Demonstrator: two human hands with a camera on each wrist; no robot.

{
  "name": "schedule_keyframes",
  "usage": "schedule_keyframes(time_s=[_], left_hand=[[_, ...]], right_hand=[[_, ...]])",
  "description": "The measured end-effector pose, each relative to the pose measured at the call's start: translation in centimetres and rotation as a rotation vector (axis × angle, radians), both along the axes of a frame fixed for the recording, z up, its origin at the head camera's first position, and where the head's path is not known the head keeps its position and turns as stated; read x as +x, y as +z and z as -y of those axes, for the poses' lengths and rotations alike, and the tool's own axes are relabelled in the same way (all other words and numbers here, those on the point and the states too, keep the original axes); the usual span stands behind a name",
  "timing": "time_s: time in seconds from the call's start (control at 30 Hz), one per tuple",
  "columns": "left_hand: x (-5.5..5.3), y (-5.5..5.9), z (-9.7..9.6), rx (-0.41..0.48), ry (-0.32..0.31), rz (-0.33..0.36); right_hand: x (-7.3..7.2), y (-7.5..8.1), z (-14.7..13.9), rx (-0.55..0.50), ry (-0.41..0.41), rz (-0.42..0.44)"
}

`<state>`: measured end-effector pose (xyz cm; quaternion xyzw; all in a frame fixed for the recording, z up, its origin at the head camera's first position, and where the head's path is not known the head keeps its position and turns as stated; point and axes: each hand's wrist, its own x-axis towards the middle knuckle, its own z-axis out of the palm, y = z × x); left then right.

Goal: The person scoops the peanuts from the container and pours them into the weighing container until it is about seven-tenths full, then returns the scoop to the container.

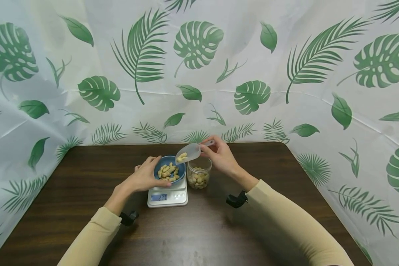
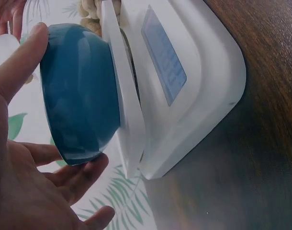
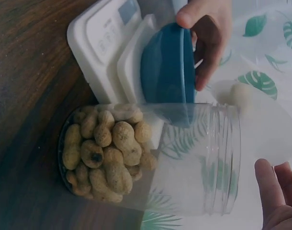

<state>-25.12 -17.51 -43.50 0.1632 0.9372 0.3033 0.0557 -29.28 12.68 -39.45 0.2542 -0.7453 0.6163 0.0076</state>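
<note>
My left hand (image 1: 143,176) holds a blue bowl (image 2: 81,91) by its side, thumb at one edge and fingers across from it. Several unshelled peanuts (image 1: 167,171) lie in the bowl, which sits on the platform of a white kitchen scale (image 1: 176,199). Between thumb and fingers, my right hand (image 1: 221,157) pinches the handle of a translucent scoop (image 1: 192,150). A few peanuts lie in the scoop, whose tilted lip overlaps the bowl's right rim in the head view. Below the scoop stands an open clear jar (image 3: 194,158), partly filled with peanuts.
The scale's lit display (image 1: 159,197) shows the digits 237. All of this stands on a dark wood-grain table (image 1: 199,232), near its back edge. Behind and beside it hangs a white curtain (image 1: 219,99) printed with green leaves.
</note>
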Motion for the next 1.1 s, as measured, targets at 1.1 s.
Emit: schedule_keyframes(time_s=[1.1], left_hand=[[0.1,0.2,-0.2,0.006,-0.003,-0.009]], right_hand=[[0.5,3.5,-2.1,0.206,-0.005,-0.131]])
